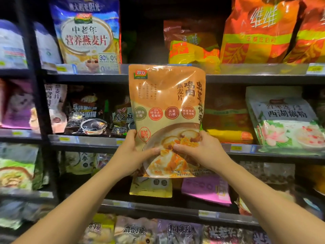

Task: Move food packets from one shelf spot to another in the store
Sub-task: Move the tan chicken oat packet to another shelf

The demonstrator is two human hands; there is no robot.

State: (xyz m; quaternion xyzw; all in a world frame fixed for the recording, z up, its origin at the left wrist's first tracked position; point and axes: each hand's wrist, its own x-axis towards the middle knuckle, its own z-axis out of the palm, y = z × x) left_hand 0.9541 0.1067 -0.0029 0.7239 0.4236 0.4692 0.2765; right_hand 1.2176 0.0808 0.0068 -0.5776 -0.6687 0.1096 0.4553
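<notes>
Orange oat packet [167,110]: upright, held in front of the shelves [88,78]. Left hand [131,152] and right hand [202,150] each grip a lower corner, thumbs on the front face.

free: dark gap [146,36] on top shelf | flanks: oat bag [86,36] left, red-yellow packets [191,44] right
</notes>
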